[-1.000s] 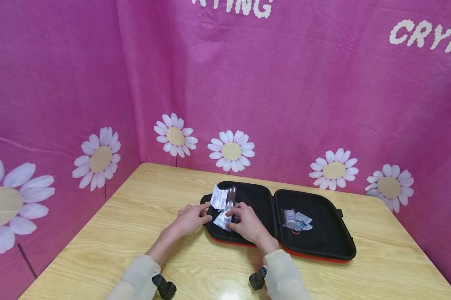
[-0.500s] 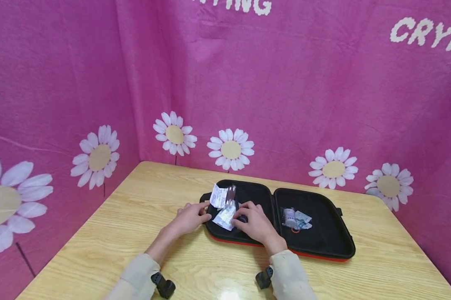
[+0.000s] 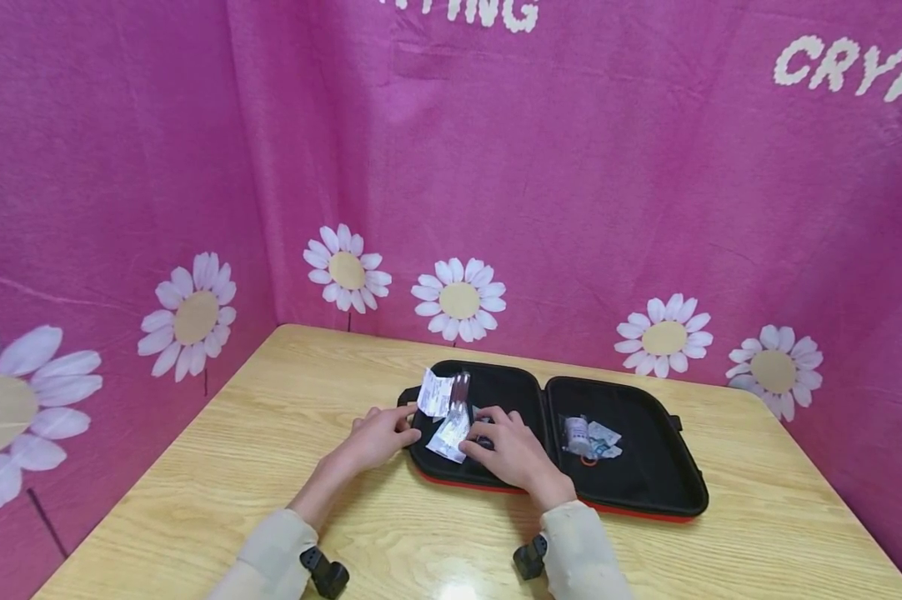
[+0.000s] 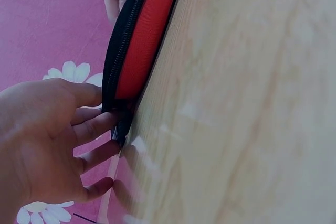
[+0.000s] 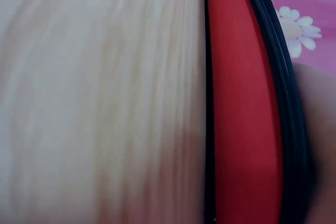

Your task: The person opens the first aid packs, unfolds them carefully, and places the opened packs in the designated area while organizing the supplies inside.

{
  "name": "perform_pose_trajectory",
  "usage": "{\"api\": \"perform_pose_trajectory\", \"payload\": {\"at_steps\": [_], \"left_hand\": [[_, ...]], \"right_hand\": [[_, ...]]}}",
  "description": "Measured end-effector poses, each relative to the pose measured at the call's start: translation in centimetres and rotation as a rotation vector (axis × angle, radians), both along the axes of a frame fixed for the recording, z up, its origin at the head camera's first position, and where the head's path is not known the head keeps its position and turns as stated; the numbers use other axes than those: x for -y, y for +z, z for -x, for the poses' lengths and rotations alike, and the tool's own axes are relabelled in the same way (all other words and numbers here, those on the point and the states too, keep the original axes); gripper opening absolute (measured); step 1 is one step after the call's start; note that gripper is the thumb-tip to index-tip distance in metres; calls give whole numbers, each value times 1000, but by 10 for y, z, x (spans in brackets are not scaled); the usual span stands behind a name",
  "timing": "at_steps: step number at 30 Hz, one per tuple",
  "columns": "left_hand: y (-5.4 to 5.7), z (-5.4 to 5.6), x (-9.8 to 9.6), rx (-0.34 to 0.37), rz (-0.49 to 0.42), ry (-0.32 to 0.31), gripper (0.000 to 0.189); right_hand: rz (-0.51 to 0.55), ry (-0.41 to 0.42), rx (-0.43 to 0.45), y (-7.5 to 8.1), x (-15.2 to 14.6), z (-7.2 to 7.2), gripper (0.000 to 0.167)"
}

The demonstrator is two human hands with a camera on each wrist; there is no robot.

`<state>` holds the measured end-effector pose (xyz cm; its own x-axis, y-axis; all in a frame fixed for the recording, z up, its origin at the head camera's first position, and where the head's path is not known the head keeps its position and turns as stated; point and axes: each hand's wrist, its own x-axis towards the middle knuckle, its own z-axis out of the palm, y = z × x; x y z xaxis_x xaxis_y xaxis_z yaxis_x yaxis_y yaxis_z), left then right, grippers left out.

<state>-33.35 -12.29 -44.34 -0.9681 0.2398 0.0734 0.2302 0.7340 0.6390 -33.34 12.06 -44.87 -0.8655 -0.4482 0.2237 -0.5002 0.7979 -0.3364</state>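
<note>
A black zip case [image 3: 507,392] with a red outer shell lies unfolded on the table. My left hand [image 3: 378,435] holds its left edge. In the left wrist view, the thumb is at the black rim and the fingers [image 4: 97,128] touch the side near the strap. My right hand [image 3: 513,450] reaches into the left half, its fingers bent down around a small dark item [image 3: 484,440]; its grip is partly hidden. Beside it lie a printed white packet [image 3: 436,393], a clear pack of dark-topped tubes [image 3: 460,390] and a shiny white sachet [image 3: 448,435].
The case's right half holds a wrapped white roll [image 3: 577,433], small white-and-green packets [image 3: 604,440] and an orange-red ring [image 3: 588,461]. A wooden table [image 3: 391,533] carries the case. Pink cloth [image 3: 571,167] with daisies hangs behind and at the sides.
My right hand has shifted right, off the shiny sachet and clear pack, to the small dark item. My left hand has stayed at the case edge.
</note>
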Motion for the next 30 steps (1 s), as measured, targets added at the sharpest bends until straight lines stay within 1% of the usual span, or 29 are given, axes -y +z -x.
{"api": "perform_pose_trajectory", "payload": {"at_steps": [4, 7, 12, 16, 20, 24, 30], "left_hand": [[-1, 1, 0, 0, -4, 0, 50], [-2, 2, 1, 1, -5, 0, 51], [-4, 2, 2, 4, -6, 2, 51], [-5, 3, 3, 1, -1, 10, 50], [-7, 3, 3, -4, 2, 4, 50], [-7, 3, 1, 5, 1, -4, 51], [-5, 4, 0, 2, 5, -2, 51]], "right_hand": [[46, -7, 47, 0, -4, -1, 22], [81, 4, 66, 0, -4, -2, 21], [111, 58, 38, 1, 4, -2, 25], [109, 102, 25, 2, 14, -1, 25], [118, 124, 61, 3, 23, -1, 25], [131, 122, 86, 2, 27, -1, 26], [66, 129, 98, 2, 24, 0, 30]]}}
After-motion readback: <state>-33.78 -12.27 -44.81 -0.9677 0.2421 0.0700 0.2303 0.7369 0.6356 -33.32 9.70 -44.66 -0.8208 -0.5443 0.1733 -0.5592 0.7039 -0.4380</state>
